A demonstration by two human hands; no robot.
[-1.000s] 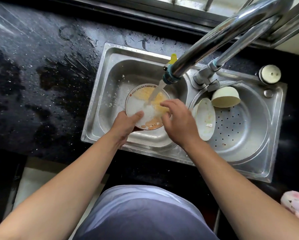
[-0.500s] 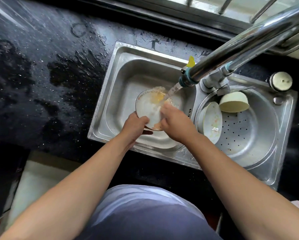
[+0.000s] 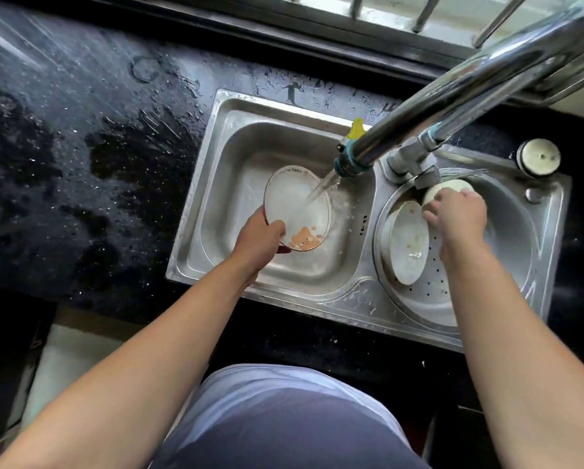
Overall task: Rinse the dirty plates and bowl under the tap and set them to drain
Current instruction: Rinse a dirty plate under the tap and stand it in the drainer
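Note:
My left hand [image 3: 258, 240] grips the near rim of a white plate [image 3: 295, 204] with a bear picture, held tilted over the left sink basin [image 3: 236, 157]. Water runs from the tap [image 3: 348, 162] onto the plate's face. In the round right basin [image 3: 517, 238], a second white plate [image 3: 407, 243] leans on edge against the left wall. Behind it lies a pale bowl [image 3: 444, 187], and my right hand [image 3: 454, 216] rests on it with fingers curled over its side.
The tap's steel arm [image 3: 470, 93] crosses above the sink from the upper right. A round white knob [image 3: 539, 157] sits on the sink's back right corner. Wet black countertop [image 3: 81, 147] spreads to the left. A barred window ledge runs along the back.
My right hand left the bear plate and moved right onto the bowl in the right basin. The yellow residue on the plate has washed off. My left hand alone holds the plate.

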